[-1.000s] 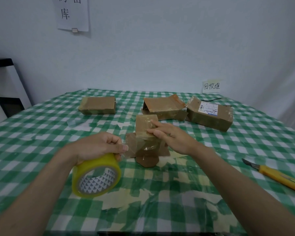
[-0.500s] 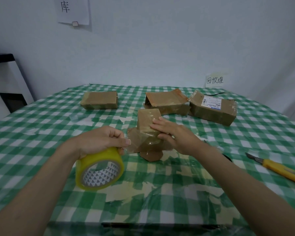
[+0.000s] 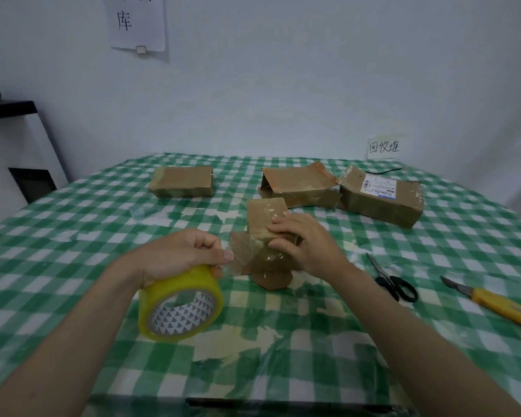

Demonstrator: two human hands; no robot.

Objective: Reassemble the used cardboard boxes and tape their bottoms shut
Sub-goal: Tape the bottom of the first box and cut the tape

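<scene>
Taping step under way. Left hand (image 3: 187, 254) grasping yellow tape roll (image 3: 181, 302); clear strip stretched toward small cardboard box (image 3: 266, 233), pressed under flat right hand (image 3: 301, 242). Next, likely: smooth strip, cut with scissors (image 3: 394, 281) just right of right hand.

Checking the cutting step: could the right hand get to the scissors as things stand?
Probably yes. The scissors lie uncovered on the tablecloth just right of the right hand, nothing between them; but that hand presses tape on the small box and must let go.
</scene>
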